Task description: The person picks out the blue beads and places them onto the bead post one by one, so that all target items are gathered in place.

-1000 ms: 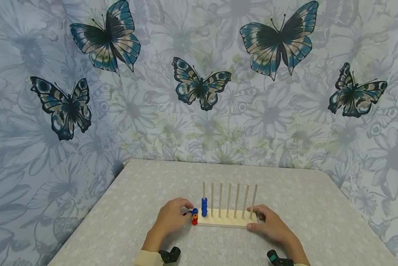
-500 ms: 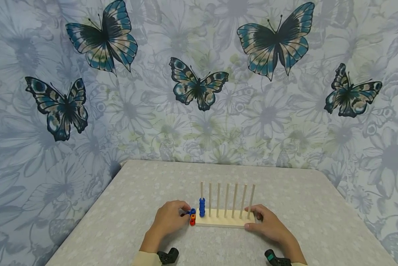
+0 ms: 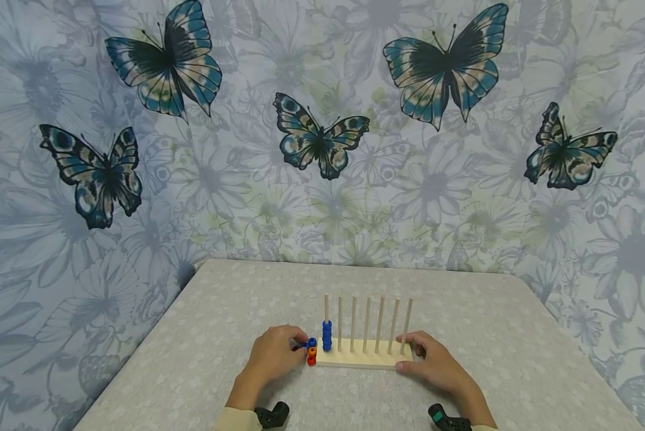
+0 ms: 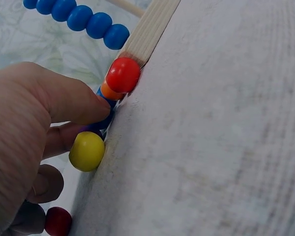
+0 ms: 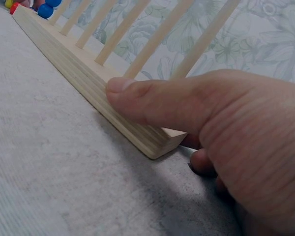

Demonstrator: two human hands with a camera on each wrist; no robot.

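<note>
A wooden bead stand (image 3: 362, 358) with several upright pegs rests on the table. Blue beads (image 3: 327, 336) are stacked on its leftmost peg. Beside the stand's left end, my left hand (image 3: 278, 352) pinches a blue bead (image 4: 107, 118) between thumb and fingers, partly hidden by the thumb. A red bead (image 4: 123, 75) and an orange bead (image 4: 110, 91) lie just ahead of the thumb, by the stand's end. Below the fingers sit a yellow bead (image 4: 87, 151) and a dark red bead (image 4: 58, 221). My right hand (image 3: 435, 361) grips the stand's right end, thumb on its front edge and fingers behind.
A pale patterned cloth covers the table (image 3: 247, 287). Behind the table rises a wall (image 3: 344, 227) with floral paper and several butterflies. Dark wrist devices, such as the left one (image 3: 273, 414), sit at both wrists.
The head view has shifted slightly, so the scene sits a little further left. My left fingertips have come down slightly at the blue bead; the right hand keeps its grip on the stand.
</note>
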